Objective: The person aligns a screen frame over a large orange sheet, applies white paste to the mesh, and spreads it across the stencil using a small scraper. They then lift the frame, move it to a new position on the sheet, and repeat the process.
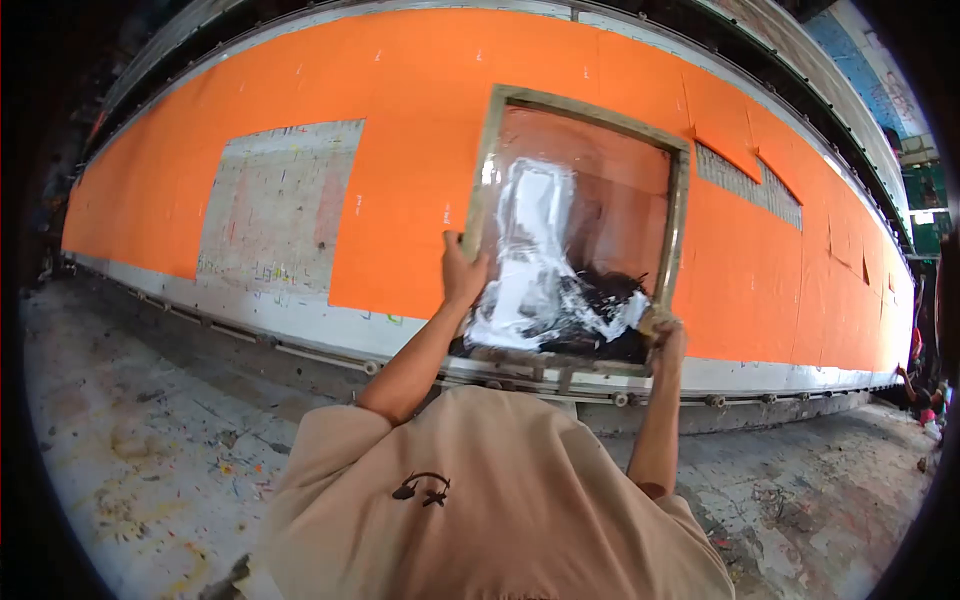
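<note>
Screen frame [588,225] held tilted at 1 o'clock, over orange sheeting [410,150] on long bench [375,331]. Left rim pinched by left hand's [463,272] fingers; lower-right corner, at 5 o'clock on frame, gripped by right hand's [669,345] curled fingers. White ink [530,265] smeared on mesh, black patch [632,345] at bottom. Grey rectangle [280,210] seen at 10 o'clock.

We look from the wearer's head, forward and down over the tan shirt [510,490], the frame [592,115] near us and the long orange surface [410,180] curving across our wide view.
</note>
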The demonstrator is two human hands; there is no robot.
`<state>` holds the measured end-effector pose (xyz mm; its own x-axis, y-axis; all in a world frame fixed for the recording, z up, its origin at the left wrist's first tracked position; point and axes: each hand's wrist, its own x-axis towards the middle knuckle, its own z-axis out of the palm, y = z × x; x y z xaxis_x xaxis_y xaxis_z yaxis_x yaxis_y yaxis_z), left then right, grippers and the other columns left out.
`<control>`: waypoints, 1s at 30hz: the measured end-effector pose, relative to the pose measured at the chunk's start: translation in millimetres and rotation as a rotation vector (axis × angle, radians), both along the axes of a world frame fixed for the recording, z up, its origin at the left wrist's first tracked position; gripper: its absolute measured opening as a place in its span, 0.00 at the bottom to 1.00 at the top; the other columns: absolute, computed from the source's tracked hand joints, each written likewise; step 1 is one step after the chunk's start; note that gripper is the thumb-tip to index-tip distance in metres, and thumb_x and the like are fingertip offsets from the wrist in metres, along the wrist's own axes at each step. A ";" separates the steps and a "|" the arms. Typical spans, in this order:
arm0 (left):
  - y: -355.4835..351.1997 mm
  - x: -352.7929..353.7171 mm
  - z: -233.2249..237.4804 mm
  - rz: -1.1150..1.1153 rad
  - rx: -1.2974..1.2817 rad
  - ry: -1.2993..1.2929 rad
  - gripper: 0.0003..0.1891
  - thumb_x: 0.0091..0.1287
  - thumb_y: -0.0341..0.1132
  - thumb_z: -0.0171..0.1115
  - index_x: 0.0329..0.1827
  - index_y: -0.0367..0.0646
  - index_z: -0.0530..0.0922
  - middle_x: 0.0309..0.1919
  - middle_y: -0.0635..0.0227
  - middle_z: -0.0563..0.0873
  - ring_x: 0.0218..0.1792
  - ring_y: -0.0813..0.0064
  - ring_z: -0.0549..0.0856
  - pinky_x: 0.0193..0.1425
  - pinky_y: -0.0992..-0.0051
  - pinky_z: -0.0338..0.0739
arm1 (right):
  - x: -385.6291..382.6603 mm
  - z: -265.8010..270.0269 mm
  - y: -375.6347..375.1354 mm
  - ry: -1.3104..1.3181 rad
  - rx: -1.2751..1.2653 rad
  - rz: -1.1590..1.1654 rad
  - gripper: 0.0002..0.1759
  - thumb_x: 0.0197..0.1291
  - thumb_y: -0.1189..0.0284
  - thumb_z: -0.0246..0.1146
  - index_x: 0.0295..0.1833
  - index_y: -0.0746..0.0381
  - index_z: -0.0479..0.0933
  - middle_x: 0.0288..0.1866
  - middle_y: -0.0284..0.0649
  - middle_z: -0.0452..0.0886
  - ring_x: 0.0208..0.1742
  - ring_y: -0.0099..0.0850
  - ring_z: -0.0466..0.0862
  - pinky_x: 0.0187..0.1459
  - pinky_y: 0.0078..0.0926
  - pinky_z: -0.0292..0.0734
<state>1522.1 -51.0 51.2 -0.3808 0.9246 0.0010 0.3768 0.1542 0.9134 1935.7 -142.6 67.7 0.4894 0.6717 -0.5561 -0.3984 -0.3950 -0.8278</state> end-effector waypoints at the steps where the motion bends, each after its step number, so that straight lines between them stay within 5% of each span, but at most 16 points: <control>1: 6.9 29.5 -1.2 -0.018 -0.102 -0.001 0.23 0.62 0.35 0.68 0.57 0.38 0.69 0.46 0.41 0.85 0.49 0.40 0.86 0.52 0.51 0.79 | 33.5 1.1 6.7 -0.102 -0.008 0.048 0.09 0.58 0.70 0.57 0.34 0.62 0.80 0.25 0.36 0.78 0.29 0.27 0.78 0.27 0.27 0.74; 4: 15.1 118.1 -19.3 -0.038 -0.111 0.062 0.27 0.63 0.42 0.68 0.59 0.39 0.69 0.46 0.40 0.85 0.49 0.38 0.85 0.53 0.50 0.78 | 116.8 -8.5 35.4 -0.380 -0.040 0.076 0.08 0.59 0.70 0.58 0.31 0.61 0.79 0.25 0.33 0.76 0.24 0.23 0.73 0.25 0.24 0.65; 6: 4.3 162.0 -8.4 -0.033 -0.188 0.126 0.27 0.64 0.41 0.69 0.60 0.38 0.69 0.47 0.40 0.85 0.51 0.38 0.85 0.54 0.49 0.78 | 150.8 6.0 31.9 -0.356 -0.033 0.099 0.09 0.60 0.69 0.58 0.31 0.62 0.79 0.25 0.33 0.75 0.24 0.22 0.72 0.26 0.23 0.63; 7: -5.4 174.2 -14.1 -0.016 -0.028 0.214 0.26 0.65 0.40 0.69 0.60 0.37 0.70 0.50 0.39 0.84 0.53 0.39 0.84 0.55 0.49 0.77 | 161.6 9.1 29.3 -0.344 -0.020 0.111 0.10 0.60 0.69 0.58 0.31 0.62 0.79 0.25 0.32 0.75 0.24 0.22 0.72 0.26 0.22 0.62; 10: -25.4 183.1 -9.4 -0.067 -0.200 0.156 0.25 0.65 0.38 0.69 0.60 0.37 0.70 0.56 0.39 0.82 0.57 0.40 0.82 0.57 0.49 0.77 | 175.9 2.0 -1.1 -0.337 -0.076 0.026 0.11 0.63 0.68 0.58 0.32 0.63 0.79 0.26 0.32 0.76 0.25 0.22 0.72 0.27 0.20 0.62; 11: -32.8 185.6 -44.7 -0.016 -0.030 0.336 0.26 0.64 0.37 0.70 0.62 0.38 0.70 0.55 0.41 0.80 0.57 0.40 0.81 0.56 0.50 0.76 | 179.1 -3.5 -13.1 -0.331 -0.089 0.031 0.11 0.63 0.68 0.58 0.32 0.63 0.79 0.26 0.32 0.76 0.25 0.22 0.72 0.27 0.20 0.62; 15: -36.5 185.5 -21.3 -0.087 -0.243 0.487 0.27 0.62 0.37 0.71 0.62 0.38 0.70 0.50 0.45 0.78 0.54 0.43 0.80 0.53 0.49 0.75 | 177.6 -26.2 -32.1 -0.318 0.064 0.035 0.10 0.65 0.70 0.58 0.35 0.63 0.80 0.29 0.33 0.78 0.28 0.21 0.73 0.29 0.20 0.64; 17: -33.9 187.5 -29.5 -0.047 -0.050 0.599 0.26 0.60 0.36 0.71 0.59 0.38 0.72 0.46 0.49 0.76 0.51 0.46 0.78 0.52 0.50 0.74 | 176.1 -26.9 -29.1 -0.323 0.055 0.013 0.10 0.66 0.70 0.58 0.39 0.63 0.82 0.30 0.34 0.78 0.29 0.21 0.74 0.30 0.20 0.66; 19: -33.3 188.1 -22.1 -0.057 -0.125 0.556 0.25 0.60 0.37 0.72 0.58 0.39 0.72 0.47 0.49 0.76 0.52 0.46 0.78 0.52 0.50 0.74 | 193.7 -44.9 -32.9 -0.336 0.021 0.223 0.15 0.65 0.68 0.62 0.51 0.66 0.83 0.33 0.37 0.81 0.33 0.27 0.79 0.35 0.24 0.73; 21: -35.6 187.0 -24.5 -0.061 -0.137 0.511 0.26 0.60 0.37 0.72 0.58 0.38 0.74 0.47 0.48 0.76 0.52 0.46 0.77 0.53 0.51 0.73 | 180.7 -61.2 -37.4 -1.025 0.002 0.434 0.23 0.59 0.68 0.68 0.58 0.67 0.81 0.41 0.42 0.85 0.44 0.37 0.85 0.45 0.31 0.78; 23: -39.3 184.3 -26.9 -0.068 -0.140 0.471 0.27 0.60 0.37 0.72 0.60 0.37 0.73 0.48 0.46 0.76 0.53 0.45 0.77 0.55 0.51 0.73 | 91.6 2.6 -28.6 -1.259 -0.071 0.525 0.22 0.52 0.71 0.70 0.55 0.63 0.83 0.51 0.44 0.86 0.57 0.44 0.84 0.61 0.44 0.73; 24: -37.6 184.6 -25.7 -0.071 -0.128 0.437 0.28 0.60 0.37 0.71 0.61 0.37 0.72 0.48 0.45 0.77 0.54 0.44 0.77 0.57 0.51 0.73 | 56.4 22.5 -15.9 -1.303 -0.100 0.741 0.20 0.50 0.74 0.71 0.53 0.59 0.83 0.56 0.41 0.85 0.63 0.43 0.82 0.73 0.58 0.58; 26: -34.1 181.9 -17.6 -0.057 -0.098 0.393 0.27 0.60 0.37 0.72 0.60 0.36 0.72 0.48 0.45 0.77 0.53 0.43 0.77 0.57 0.51 0.72 | 13.9 43.6 44.7 -1.263 0.215 1.133 0.17 0.52 0.73 0.69 0.49 0.56 0.84 0.49 0.41 0.87 0.57 0.44 0.84 0.74 0.68 0.47; 28: -35.9 184.3 -24.2 -0.068 -0.184 0.367 0.26 0.61 0.36 0.72 0.59 0.36 0.72 0.48 0.47 0.77 0.52 0.42 0.76 0.56 0.51 0.72 | -9.2 23.9 126.3 -1.249 0.479 1.161 0.08 0.61 0.68 0.66 0.41 0.60 0.87 0.39 0.43 0.88 0.50 0.44 0.85 0.74 0.67 0.51; 30: -34.0 184.3 -26.3 -0.062 -0.122 0.397 0.24 0.61 0.35 0.72 0.57 0.36 0.73 0.47 0.48 0.76 0.51 0.43 0.76 0.55 0.50 0.71 | -35.2 44.3 207.5 -1.312 0.497 1.284 0.09 0.61 0.69 0.66 0.42 0.61 0.87 0.44 0.47 0.88 0.50 0.46 0.84 0.70 0.62 0.61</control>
